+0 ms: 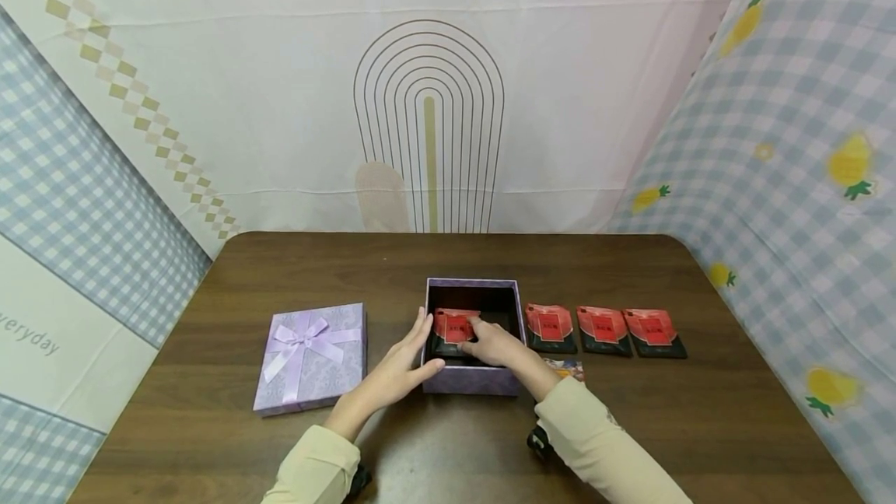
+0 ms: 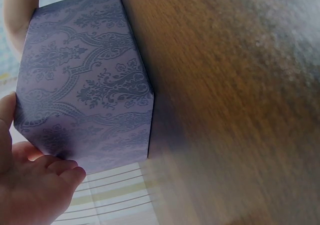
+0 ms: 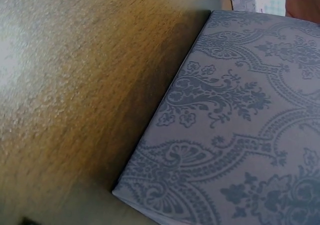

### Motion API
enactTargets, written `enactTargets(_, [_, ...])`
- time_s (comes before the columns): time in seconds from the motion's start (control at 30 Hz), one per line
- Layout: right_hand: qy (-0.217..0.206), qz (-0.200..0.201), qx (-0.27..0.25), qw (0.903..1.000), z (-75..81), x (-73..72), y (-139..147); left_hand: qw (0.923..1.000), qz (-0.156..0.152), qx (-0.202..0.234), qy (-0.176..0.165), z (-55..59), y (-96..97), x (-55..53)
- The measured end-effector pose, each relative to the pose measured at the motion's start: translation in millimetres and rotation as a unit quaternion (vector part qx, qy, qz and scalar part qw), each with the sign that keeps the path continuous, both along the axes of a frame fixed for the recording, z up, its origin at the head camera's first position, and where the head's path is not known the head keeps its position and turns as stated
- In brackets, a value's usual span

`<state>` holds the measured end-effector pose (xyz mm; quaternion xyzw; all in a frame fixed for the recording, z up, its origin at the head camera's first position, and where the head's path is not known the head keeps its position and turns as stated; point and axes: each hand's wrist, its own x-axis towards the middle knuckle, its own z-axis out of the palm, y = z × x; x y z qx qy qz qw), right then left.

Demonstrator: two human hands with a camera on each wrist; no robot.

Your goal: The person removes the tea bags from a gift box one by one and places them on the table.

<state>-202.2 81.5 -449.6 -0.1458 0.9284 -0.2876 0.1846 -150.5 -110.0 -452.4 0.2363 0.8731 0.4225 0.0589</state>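
Note:
A lavender patterned box (image 1: 470,381) with a dark inside stands uncovered on the table. Against its left wall rests my left hand (image 1: 397,368), fingers extended and thumb near the front corner; the left wrist view shows that hand (image 2: 40,190) beside the box (image 2: 85,80). My right hand (image 1: 498,344) reaches over the front rim into the box. There its thumb and fingers hold the right side of a red-and-black packet (image 1: 451,327); the far fingertips are hidden. In the right wrist view only the box's patterned wall (image 3: 240,110) fills the right side.
A lavender lid (image 1: 315,360) with a ribbon bow lies left of the box. To the right, three similar packets (image 1: 551,327) lie in a row on the wooden table (image 1: 434,442). A small colourful item (image 1: 570,369) is partly hidden by the right forearm.

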Motion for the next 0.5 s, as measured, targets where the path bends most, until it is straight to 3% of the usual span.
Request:
enactTargets(0.3, [0.056, -0.013, -0.065, 0.9963, -0.6, -1.7, 0.9, 1.0000, 0.000, 0.002, 0.003, 0.0, -0.2, 0.2])
enactTargets(0.5, [0.044, -0.035, -0.109, 0.9925, 0.4, -3.2, 2.0, 1.0000, 0.001, 0.002, -0.002, -0.3, -0.3, 0.5])
